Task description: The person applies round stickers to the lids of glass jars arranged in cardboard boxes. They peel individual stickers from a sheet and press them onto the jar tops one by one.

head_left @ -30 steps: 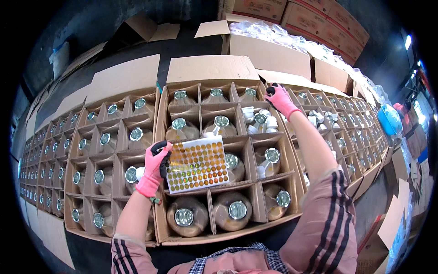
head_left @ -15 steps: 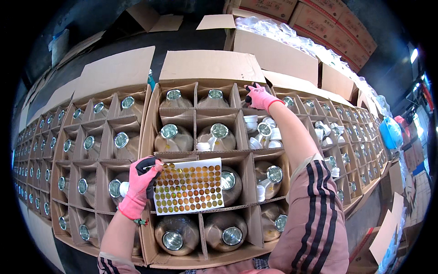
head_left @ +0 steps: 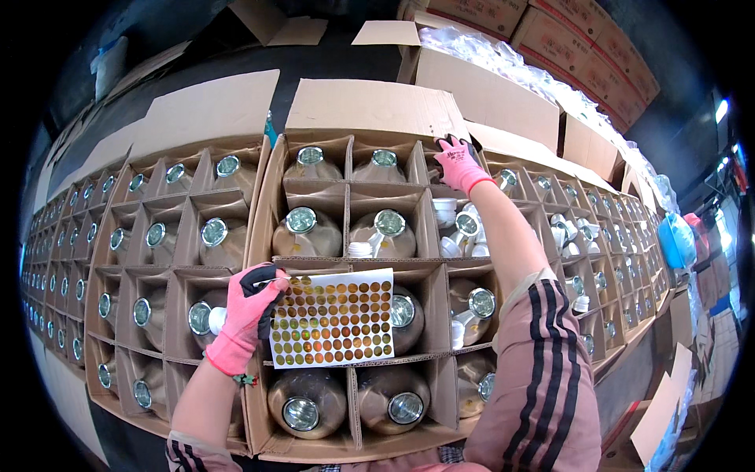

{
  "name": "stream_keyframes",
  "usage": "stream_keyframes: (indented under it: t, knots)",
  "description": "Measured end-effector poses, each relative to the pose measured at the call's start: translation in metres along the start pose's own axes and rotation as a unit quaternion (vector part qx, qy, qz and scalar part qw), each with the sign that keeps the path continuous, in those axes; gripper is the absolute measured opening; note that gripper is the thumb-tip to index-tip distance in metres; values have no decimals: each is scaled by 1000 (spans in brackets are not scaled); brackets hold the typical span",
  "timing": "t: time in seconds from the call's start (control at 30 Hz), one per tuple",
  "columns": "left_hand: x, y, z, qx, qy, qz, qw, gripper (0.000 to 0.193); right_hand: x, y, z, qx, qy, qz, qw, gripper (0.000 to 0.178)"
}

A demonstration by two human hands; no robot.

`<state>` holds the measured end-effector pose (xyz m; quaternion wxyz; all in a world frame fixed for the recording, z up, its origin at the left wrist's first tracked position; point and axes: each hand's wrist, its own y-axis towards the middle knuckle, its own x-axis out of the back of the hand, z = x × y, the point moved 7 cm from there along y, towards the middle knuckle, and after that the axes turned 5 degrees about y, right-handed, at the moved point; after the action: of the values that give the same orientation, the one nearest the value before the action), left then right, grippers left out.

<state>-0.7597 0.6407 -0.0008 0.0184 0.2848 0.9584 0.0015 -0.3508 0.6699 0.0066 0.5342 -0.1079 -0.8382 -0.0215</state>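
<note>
My left hand [head_left: 246, 318], in a pink glove with dark fingertips, pinches the upper left corner of a white sheet of round gold stickers [head_left: 332, 321]. The sheet hangs over the middle compartments of an open carton [head_left: 314, 450]. At that carton's far right compartment is my right hand [head_left: 462, 166], gloved alike, its fingers bent down; what they hold is hidden. Brownish, mirror-like glass flask liners [head_left: 307, 401] with shiny narrow necks stand in the cardboard dividers. White plastic caps [head_left: 445, 212] are heaped around one neck just nearer than my right hand.
Similar cartons of liners lie to the left [head_left: 141, 311] and right [head_left: 578, 236]. Raised flaps [head_left: 377, 106] edge the far side. Beyond stand a box with clear plastic wrapping [head_left: 480, 51] and stacked printed cartons [head_left: 582, 55]. A blue basin [head_left: 676, 240] is at far right.
My right hand has turned, its fingers now bent more closely together at the same far compartment. The left hand still holds the sticker sheet. The view has shifted slightly.
</note>
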Motion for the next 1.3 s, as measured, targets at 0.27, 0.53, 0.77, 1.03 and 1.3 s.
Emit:
stream_keyframes:
  t: [0.27,0.53,0.77,1.03,1.3]
  knots:
    - [-8,-2,-2,12,-27,2,1000,11,118,-99,28,-6,433,-382,817,18]
    - [-7,-1,-3,-38,-33,0,999,12,183,-161,184,215,456,-166,848,27]
    - [-7,0,-6,-68,-35,1,997,14,172,-151,197,156,509,-83,842,19]
    - [-5,2,-3,-82,16,-22,996,14,189,-155,203,201,451,-198,847,13]
    - [-3,4,0,-85,-10,-32,996,15,189,-161,208,205,406,-255,853,11]
